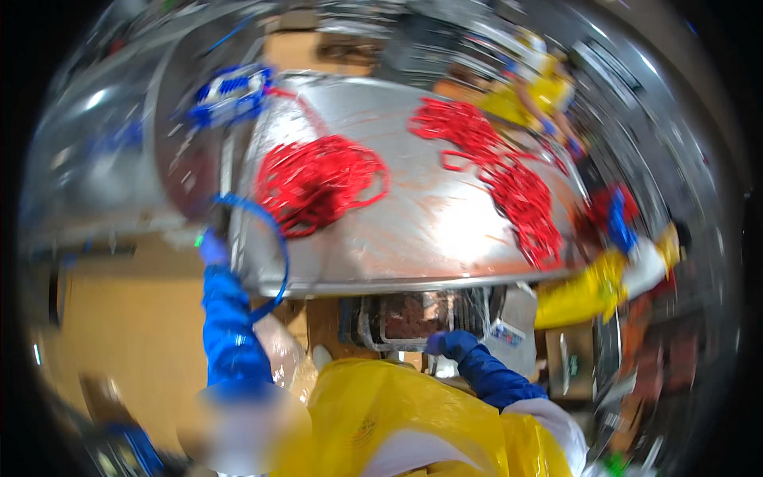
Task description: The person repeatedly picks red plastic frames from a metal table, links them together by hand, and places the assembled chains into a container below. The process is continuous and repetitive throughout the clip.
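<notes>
My left hand (211, 248), in a bluish glove below a blue sleeve, is at the left edge of the metal table (389, 246). A blue hose-like loop (284, 246) curves close beside it, and a small green spot shows at the hand. Blur hides its fingers. My right hand (437, 343), also gloved, is low at the near rim of a dark tray (367, 322) with a brownish-red mass (417, 314) inside. Its fingers are too blurred to read. On the tabletop lie a heap of shiny red strands (322, 179) and a longer red pile (520, 199).
A person in yellow with a blue glove (620, 226) is at the table's right, beside red material. Another person (528, 91) works at the far right corner. A blue-and-white object (230, 94) sits at the far left corner, near a large metal vessel (95, 143).
</notes>
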